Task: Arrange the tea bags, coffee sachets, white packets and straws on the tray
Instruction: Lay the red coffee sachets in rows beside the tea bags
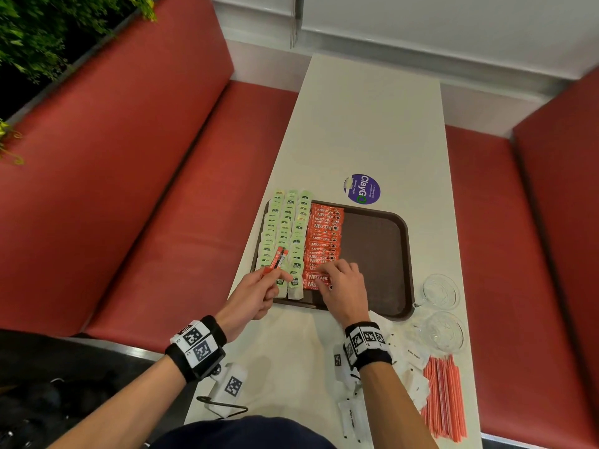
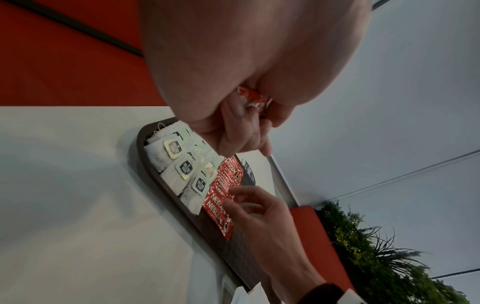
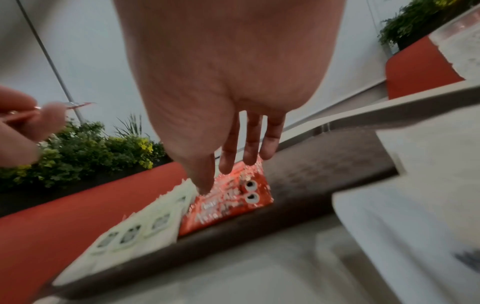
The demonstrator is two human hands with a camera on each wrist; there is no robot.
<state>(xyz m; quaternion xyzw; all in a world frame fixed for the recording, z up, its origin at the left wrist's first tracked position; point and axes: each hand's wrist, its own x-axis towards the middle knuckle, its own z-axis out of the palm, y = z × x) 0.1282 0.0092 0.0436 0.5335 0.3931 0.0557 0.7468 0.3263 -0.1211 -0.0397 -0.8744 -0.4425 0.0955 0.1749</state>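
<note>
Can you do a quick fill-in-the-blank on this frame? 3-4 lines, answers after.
1. The left hand holds spare coffee sachets above the rows of ____ bags.
2. The right hand fingers rest on the column of ____ sachets on the tray.
3. The striped straws lie on the ____, not the tray.
4. The white packets lie beside two clear ____.

Answers: tea; coffee; table; cups

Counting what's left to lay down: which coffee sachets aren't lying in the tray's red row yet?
The coffee sachets pinched in the left hand, lifted over the tea bags.
</note>
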